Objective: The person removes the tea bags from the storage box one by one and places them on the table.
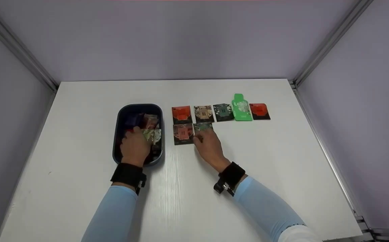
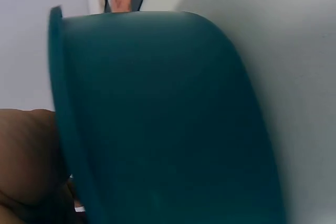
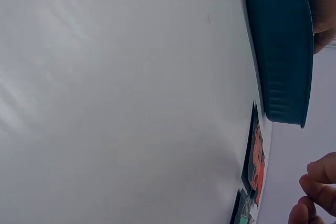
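Observation:
My left hand [image 1: 135,147] reaches down into a dark blue-green plastic bin [image 2: 163,103] at the left of the table. Its fingers are hidden among the packets; a green-and-white patterned packet [image 1: 156,135] lies right beside them, and I cannot tell whether they grip it. My right hand [image 1: 211,148] is over the near edge of a dark green square packet [image 1: 203,126]. Its fingers [image 3: 317,190] are loosely curled above the packets in the right wrist view, with nothing visible between them. Left of that packet lies a dark one with a pink-red design [image 1: 183,132].
Behind them runs a row: a red packet [image 1: 182,115], a beige one [image 1: 204,114], a dark green one [image 1: 223,112], a green bottle-shaped pouch [image 1: 241,109] and another red packet [image 1: 259,111]. Purple and pinkish packets lie in the bin. Pale panels [image 1: 194,40] enclose the white table [image 1: 181,201].

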A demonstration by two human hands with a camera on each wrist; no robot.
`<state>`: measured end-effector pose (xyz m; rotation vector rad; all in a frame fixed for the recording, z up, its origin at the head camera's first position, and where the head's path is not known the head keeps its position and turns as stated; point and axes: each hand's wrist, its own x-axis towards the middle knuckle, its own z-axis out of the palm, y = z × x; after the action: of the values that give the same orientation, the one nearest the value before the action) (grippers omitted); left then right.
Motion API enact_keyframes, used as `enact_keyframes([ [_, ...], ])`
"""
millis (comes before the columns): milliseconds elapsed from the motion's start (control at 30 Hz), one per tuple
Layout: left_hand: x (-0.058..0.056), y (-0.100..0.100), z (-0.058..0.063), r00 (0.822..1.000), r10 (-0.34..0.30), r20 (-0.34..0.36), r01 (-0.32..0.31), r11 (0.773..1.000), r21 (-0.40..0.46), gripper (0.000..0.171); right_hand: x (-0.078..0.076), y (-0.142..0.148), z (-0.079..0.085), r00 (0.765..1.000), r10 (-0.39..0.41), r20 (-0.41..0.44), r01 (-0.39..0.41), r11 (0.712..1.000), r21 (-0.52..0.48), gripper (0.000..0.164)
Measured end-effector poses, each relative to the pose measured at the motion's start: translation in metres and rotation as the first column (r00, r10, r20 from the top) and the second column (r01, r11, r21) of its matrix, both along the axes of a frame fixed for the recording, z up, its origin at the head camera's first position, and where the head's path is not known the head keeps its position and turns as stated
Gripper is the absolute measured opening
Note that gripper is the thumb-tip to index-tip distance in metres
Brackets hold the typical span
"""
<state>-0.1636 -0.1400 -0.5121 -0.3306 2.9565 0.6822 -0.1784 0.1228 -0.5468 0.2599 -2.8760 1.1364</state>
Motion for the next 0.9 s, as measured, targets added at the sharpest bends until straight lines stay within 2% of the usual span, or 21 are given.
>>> enact_keyframes([
  [167,0.002,-0.003,0.007,0.999,-0.006,-0.042,0.005,1.000,-0.019,0.060,0.000,0.000,0.000,1.000,0.001,-0.001,-0.001,1.000,-0.007,0.014],
  [300,0.004,-0.003,0.024,0.994,-0.014,-0.112,0.018,0.999,0.032,0.064,0.002,-0.001,0.003,1.000,0.002,0.005,-0.002,1.000,-0.012,0.014],
  [433,0.008,0.005,0.044,0.968,0.010,-0.249,0.015,0.995,0.099,0.059,0.005,-0.005,0.009,1.000,0.015,-0.015,-0.016,0.999,-0.033,0.015],
  [533,0.011,0.017,0.055,0.949,0.035,-0.314,0.026,0.982,0.187,0.053,0.008,-0.009,0.015,0.998,0.036,-0.047,-0.040,0.996,-0.074,0.018],
  [633,0.014,0.032,0.059,0.945,0.047,-0.323,0.055,0.953,0.299,0.049,0.011,-0.012,0.023,0.994,0.080,-0.077,-0.091,0.983,-0.161,0.023],
  [767,0.017,0.053,0.053,0.952,0.036,-0.303,0.106,0.893,0.437,0.047,0.015,-0.015,0.030,0.985,0.145,-0.089,-0.165,0.943,-0.288,0.030],
  [833,0.019,0.062,0.048,0.957,0.026,-0.288,0.124,0.863,0.490,0.046,0.017,-0.014,0.031,0.984,0.157,-0.086,-0.177,0.925,-0.336,0.031],
  [900,0.020,0.069,0.044,0.962,0.024,-0.272,0.131,0.835,0.535,0.047,0.018,-0.012,0.031,0.987,0.135,-0.083,-0.157,0.913,-0.377,0.031],
])
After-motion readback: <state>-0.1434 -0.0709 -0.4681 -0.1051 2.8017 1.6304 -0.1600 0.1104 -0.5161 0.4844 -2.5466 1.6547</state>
